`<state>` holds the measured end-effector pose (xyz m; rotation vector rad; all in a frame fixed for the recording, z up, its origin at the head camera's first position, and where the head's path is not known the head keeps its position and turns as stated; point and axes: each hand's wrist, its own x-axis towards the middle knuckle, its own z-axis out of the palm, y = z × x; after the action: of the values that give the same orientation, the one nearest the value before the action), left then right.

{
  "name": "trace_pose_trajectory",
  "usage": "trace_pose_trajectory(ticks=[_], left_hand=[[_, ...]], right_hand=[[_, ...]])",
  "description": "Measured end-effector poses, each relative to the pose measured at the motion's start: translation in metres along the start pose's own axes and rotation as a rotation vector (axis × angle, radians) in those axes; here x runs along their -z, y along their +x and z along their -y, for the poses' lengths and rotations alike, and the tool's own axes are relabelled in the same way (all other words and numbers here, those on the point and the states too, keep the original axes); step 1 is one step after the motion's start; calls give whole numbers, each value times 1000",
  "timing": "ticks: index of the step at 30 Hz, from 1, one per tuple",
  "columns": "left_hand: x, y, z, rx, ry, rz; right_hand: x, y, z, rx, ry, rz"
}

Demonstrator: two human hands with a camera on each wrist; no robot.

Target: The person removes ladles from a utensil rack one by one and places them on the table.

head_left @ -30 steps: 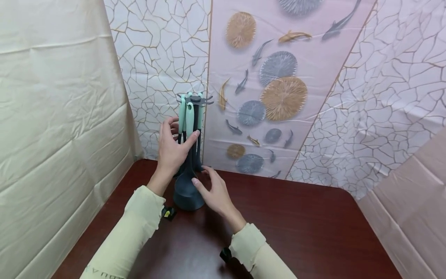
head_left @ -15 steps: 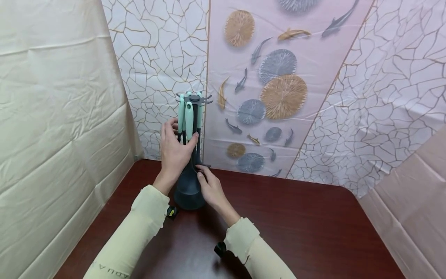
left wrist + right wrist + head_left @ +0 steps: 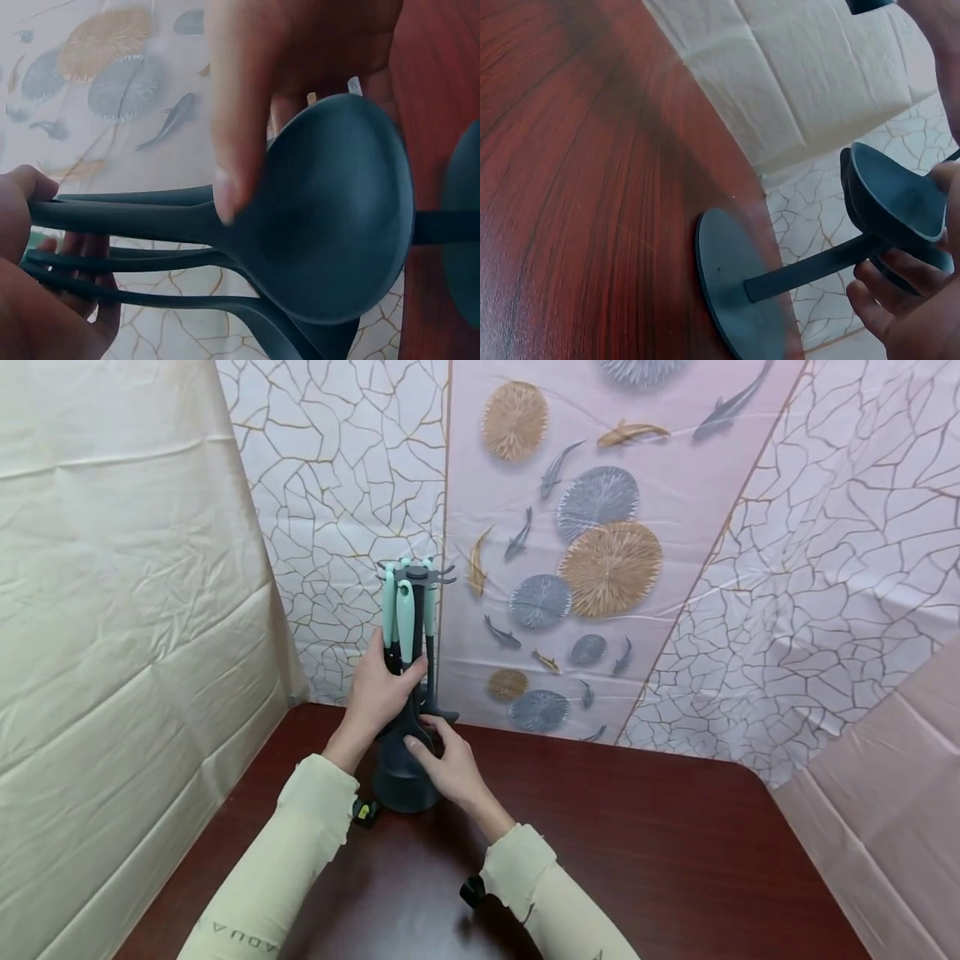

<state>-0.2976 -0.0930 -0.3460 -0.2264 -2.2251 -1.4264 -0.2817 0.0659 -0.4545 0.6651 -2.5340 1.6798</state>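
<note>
A dark rotating utensil stand stands upright on the table, hung with several kitchen utensils that have mint-green handles. Its round base and centre pole show in the right wrist view. My left hand grips the dark shafts just below the green handles, thumb in front and fingers behind. Lower down, my right hand holds the front ladle, its thumb at the neck beside the bowl. Other dark utensil heads hang behind that bowl.
The stand is near the back left of a glossy red-brown table. Patterned cloth hangs close behind it, and a cream cloth wall rises at the left. Small black wrist devices sit by the cuffs.
My left hand has slid slightly down the shafts. My right hand has moved left and in against the ladle, its thumb now over the front. The stand has barely shifted.
</note>
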Motion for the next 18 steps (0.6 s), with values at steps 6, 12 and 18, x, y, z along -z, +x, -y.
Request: trace_pose_trajectory(ticks=[6, 12, 18], left_hand=[[4, 0, 1, 15, 79, -17], [2, -1, 0, 11, 147, -37], [4, 0, 1, -16, 177, -74]], right_hand=[[-12, 5, 15, -87, -64, -46], [-23, 9, 25, -72, -121, -137], [-31, 12, 32, -54, -162, -160]])
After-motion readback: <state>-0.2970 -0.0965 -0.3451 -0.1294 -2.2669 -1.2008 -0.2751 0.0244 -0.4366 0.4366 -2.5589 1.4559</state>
